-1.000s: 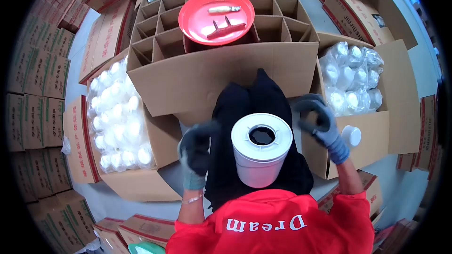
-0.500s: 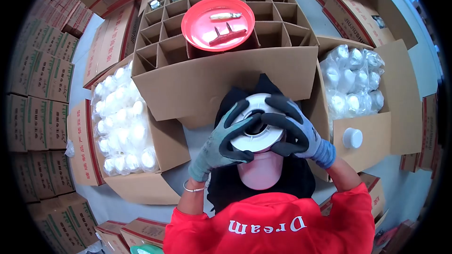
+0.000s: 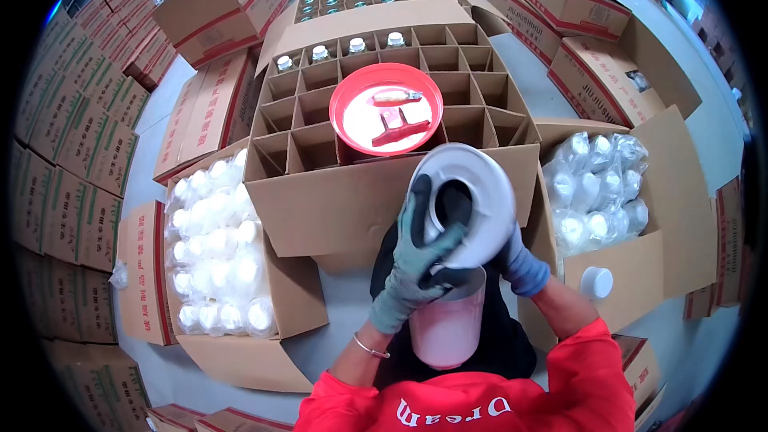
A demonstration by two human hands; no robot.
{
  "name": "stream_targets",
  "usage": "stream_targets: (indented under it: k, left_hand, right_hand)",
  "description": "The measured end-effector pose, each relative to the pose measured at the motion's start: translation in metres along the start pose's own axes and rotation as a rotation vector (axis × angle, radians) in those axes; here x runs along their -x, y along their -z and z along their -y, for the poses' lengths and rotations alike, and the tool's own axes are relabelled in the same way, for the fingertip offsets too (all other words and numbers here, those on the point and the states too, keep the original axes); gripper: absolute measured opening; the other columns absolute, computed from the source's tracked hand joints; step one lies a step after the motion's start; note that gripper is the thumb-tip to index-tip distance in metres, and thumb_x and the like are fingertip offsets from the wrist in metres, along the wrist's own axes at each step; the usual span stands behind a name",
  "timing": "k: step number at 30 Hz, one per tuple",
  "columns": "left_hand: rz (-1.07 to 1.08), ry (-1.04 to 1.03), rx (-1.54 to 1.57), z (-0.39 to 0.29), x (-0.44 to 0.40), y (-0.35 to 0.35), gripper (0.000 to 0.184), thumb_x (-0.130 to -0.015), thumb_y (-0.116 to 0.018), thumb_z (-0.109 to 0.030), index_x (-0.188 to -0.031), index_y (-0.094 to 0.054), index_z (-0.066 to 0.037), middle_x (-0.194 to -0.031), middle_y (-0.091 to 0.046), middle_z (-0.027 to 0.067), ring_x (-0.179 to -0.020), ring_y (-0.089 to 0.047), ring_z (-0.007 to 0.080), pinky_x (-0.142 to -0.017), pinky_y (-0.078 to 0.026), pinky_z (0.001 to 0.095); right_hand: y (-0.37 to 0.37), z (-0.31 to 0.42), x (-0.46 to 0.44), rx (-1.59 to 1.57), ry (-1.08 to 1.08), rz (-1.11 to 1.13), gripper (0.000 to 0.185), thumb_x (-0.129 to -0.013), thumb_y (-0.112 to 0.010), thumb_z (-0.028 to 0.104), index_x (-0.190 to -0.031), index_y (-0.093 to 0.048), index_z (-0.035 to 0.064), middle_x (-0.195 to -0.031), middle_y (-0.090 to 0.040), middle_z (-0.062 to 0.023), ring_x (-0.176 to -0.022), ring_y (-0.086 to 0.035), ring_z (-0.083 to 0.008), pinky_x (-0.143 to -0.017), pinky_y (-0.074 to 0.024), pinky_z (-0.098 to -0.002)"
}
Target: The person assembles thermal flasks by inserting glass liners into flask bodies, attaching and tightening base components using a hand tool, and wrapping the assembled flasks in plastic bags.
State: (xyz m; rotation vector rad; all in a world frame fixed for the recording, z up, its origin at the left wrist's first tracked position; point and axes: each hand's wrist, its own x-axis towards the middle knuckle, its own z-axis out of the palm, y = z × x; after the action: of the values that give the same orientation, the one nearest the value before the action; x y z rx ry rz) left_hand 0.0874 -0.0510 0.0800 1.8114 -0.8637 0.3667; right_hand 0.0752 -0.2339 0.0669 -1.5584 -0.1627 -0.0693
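Note:
A white ring-shaped lid (image 3: 490, 184) with a wide round hole is tilted up over a translucent pinkish jar (image 3: 448, 328) between my legs. My left hand (image 3: 420, 264), in a grey-green glove with dark fingers, grips the lid's left and lower edge. My right hand (image 3: 524, 264), in a blue-grey glove, holds it from behind on the right. Most of the right fingers are hidden by the lid; a dark glove finger seems to show in the hole. The jar's rim lies just below the lid, partly covered by my left fingers.
Ahead, a divided carton (image 3: 392, 200) holds several white-capped bottles and supports a red bowl (image 3: 340, 116) with two small tools. Cartons of plastic-wrapped white bottles stand left (image 3: 212, 256) and right (image 3: 596, 184). A white cap (image 3: 596, 282) sits on the right carton's flap.
The lid has risen from the jar and tilted, moving up and right with both hands. My right hand has gone behind it. The camera view has shifted, showing more of the background.

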Motion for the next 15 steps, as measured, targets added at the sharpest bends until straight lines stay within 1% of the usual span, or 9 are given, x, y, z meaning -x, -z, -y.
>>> stream_targets:
  k: [1, 4, 5, 6, 7, 9, 11, 13, 15]
  left_hand:
    - [0.118, -0.143, -0.237, -0.003, -0.007, 0.011, 0.057, -0.074, -0.07, -0.05, -0.125, -0.065, -0.026, -0.153, -0.029, 0.0236, -0.138, -0.028, 0.0496, -0.113, -0.026, 0.0569]
    - [0.346, -0.409, -0.387, 0.021, -0.006, 0.016, 0.051, -0.071, -0.072, -0.036, -0.122, -0.066, -0.029, -0.141, -0.04, 0.0196, -0.134, -0.031, 0.0512, -0.109, -0.03, 0.0638]
    - [0.317, -0.345, -0.309, 0.041, 0.006, 0.001, 0.059, -0.066, -0.076, -0.027, -0.121, -0.064, -0.043, -0.14, -0.042, 0.0106, -0.131, -0.034, 0.0532, -0.107, -0.03, 0.0663]
    - [0.348, -0.335, -0.384, 0.035, -0.004, 0.002, 0.059, -0.07, -0.074, -0.022, -0.126, -0.062, -0.037, -0.141, -0.043, 0.0104, -0.132, -0.036, 0.049, -0.109, -0.031, 0.0627]
    - [0.38, -0.322, -0.458, 0.03, -0.014, 0.003, 0.058, -0.075, -0.073, -0.018, -0.13, -0.061, -0.031, -0.142, -0.044, 0.0102, -0.133, -0.037, 0.0448, -0.11, -0.032, 0.0591]
    - [0.236, -0.015, -0.019, 0.032, -0.02, -0.011, 0.056, -0.081, -0.07, -0.018, -0.135, -0.056, -0.021, -0.138, -0.048, 0.0133, -0.13, -0.042, 0.0407, -0.111, -0.032, 0.0519]
    - [0.307, 0.186, 0.378, 0.04, -0.016, -0.019, 0.053, -0.086, -0.066, -0.017, -0.138, -0.053, -0.013, -0.133, -0.053, 0.0148, -0.127, -0.047, 0.0358, -0.11, -0.034, 0.0452]
    - [0.599, 0.273, 0.724, 0.059, -0.006, -0.026, 0.05, -0.091, -0.062, -0.015, -0.139, -0.052, -0.01, -0.127, -0.057, 0.0145, -0.124, -0.05, 0.0303, -0.108, -0.037, 0.0389]
    - [0.806, 0.026, 0.661, 0.087, 0.004, -0.038, 0.049, -0.091, -0.063, -0.014, -0.139, -0.052, -0.009, -0.121, -0.061, 0.0131, -0.116, -0.054, 0.0259, -0.104, -0.04, 0.0361]
  right_hand:
    - [0.022, -0.022, 0.005, -0.086, -0.01, 0.073, 0.057, -0.089, -0.068, 0.015, -0.14, -0.046, 0.0037, -0.137, -0.052, -0.0143, -0.124, -0.05, -0.0222, -0.104, -0.042, -0.0351]
    - [0.081, -0.021, 0.006, -0.218, -0.264, 0.295, 0.056, -0.09, -0.068, 0.02, -0.139, -0.048, 0.0022, -0.132, -0.056, -0.0099, -0.121, -0.051, -0.0177, -0.104, -0.0418, -0.034]
    - [0.096, -0.008, -0.012, 0.032, -0.12, 0.367, 0.053, -0.09, -0.068, 0.022, -0.136, -0.05, 0.0024, -0.125, -0.06, -0.0111, -0.114, -0.055, -0.019, -0.1, -0.0438, -0.0345]
    - [0.112, 0.004, -0.03, 0.277, 0.036, 0.405, 0.05, -0.09, -0.067, 0.023, -0.134, -0.053, 0.0027, -0.117, -0.064, -0.0124, -0.108, -0.059, -0.0203, -0.096, -0.0458, -0.0351]
    - [0.128, 0.0, -0.057, 0.872, 0.607, 0.483, 0.046, -0.091, -0.066, 0.026, -0.13, -0.056, 0.0033, -0.107, -0.067, -0.0136, -0.098, -0.064, -0.0225, -0.09, -0.0491, -0.0365]
    - [0.114, 0.035, -0.103, 0.727, -0.305, 0.128, 0.042, -0.092, -0.06, 0.038, -0.117, -0.06, 0.0045, -0.089, -0.069, -0.0175, -0.08, -0.067, -0.0332, -0.077, -0.0511, -0.0431]
    - [0.136, 0.0, -0.143, 1.166, -0.047, -0.068, 0.048, -0.091, -0.055, 0.051, -0.105, -0.059, 0.0051, -0.086, -0.069, -0.0202, -0.079, -0.066, -0.0398, -0.073, -0.0509, -0.047]
    - [0.154, -0.031, -0.183, 1.448, -0.232, -0.003, 0.056, -0.087, -0.054, 0.059, -0.099, -0.062, 0.0052, -0.096, -0.069, -0.0203, -0.089, -0.066, -0.0402, -0.08, -0.0511, -0.0474]
    - [0.142, -0.022, -0.228, 1.743, -0.353, 0.245, 0.057, -0.087, -0.054, 0.059, -0.101, -0.065, 0.0051, -0.105, -0.068, -0.0194, -0.098, -0.065, -0.0378, -0.086, -0.0512, -0.0461]
